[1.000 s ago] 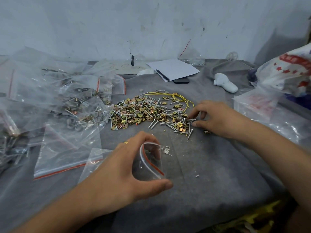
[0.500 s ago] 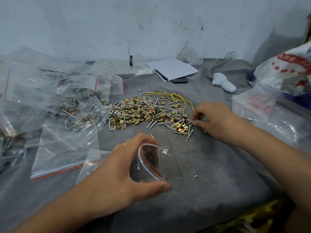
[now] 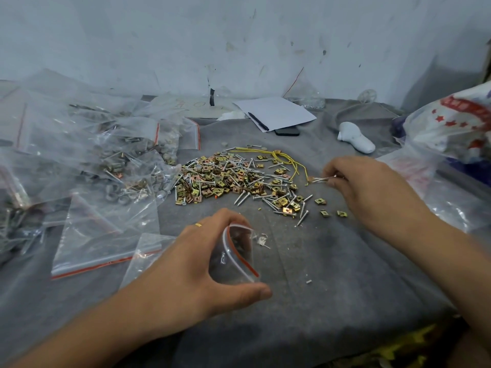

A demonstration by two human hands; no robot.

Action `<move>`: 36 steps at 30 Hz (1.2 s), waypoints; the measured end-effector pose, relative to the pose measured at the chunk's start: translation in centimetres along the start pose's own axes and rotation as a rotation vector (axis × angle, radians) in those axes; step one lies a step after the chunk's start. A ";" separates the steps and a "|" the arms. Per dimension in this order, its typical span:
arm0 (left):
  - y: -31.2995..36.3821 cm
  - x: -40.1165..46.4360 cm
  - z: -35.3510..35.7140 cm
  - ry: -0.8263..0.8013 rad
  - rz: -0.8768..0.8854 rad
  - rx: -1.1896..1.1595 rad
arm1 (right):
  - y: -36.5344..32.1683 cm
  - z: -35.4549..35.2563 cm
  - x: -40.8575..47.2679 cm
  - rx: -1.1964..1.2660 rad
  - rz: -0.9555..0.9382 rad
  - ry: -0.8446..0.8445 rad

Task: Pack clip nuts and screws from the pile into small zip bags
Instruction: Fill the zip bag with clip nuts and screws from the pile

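Grey felt cloth [image 3: 332, 301] covers the work surface, running back to a scuffed pale wall [image 3: 186, 43]. Its near edge drops off at the lower right, and the widest open stretch of cloth lies in front of the pile of clip nuts and screws [image 3: 233, 179], between the two forearms. Filled zip bags [image 3: 111, 158] crowd the left side; flat empty bags [image 3: 103, 243] lie just beside the left wrist.

The left hand [image 3: 202, 264] wears a ring and holds a small zip bag [image 3: 235, 254] with a red seal strip, thumb below and fingers curled over the top, keeping its mouth spread open toward the pile. The right hand [image 3: 372, 189] sits at the pile's right edge, thumb and fingertips pinching a few screws [image 3: 320, 179] that stick out leftward, clear of the cloth.

Half a second ago the right hand was lower, with its fingers down among the loose parts; now it has lifted slightly with screws in its grip. The left hand and bag have barely shifted.

Yellow cord [image 3: 281, 158] lies looped at the pile's far edge. Behind it, a white sheet [image 3: 279, 110] carries a black pen [image 3: 257, 120] and partly covers a dark phone [image 3: 287, 132]. A white plastic bag [image 3: 451, 123] at right shows red stars and red lettering too blurred to read.
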State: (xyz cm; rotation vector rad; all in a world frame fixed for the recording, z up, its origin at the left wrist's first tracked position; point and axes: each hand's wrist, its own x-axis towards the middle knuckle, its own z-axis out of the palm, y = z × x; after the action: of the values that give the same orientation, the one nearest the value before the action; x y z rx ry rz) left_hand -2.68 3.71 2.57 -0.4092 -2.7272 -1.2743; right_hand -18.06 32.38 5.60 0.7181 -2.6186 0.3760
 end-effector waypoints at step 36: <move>0.1 0.4 0.8 0.116 0.151 0.150 | -12.6 1.4 -5.5 0.362 -0.122 -0.165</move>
State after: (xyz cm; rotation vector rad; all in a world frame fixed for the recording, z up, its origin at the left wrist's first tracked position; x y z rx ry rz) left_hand -3.06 4.46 2.24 -0.4980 -2.6163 -1.0167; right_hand -7.39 23.75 3.78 1.0612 -2.6697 0.7979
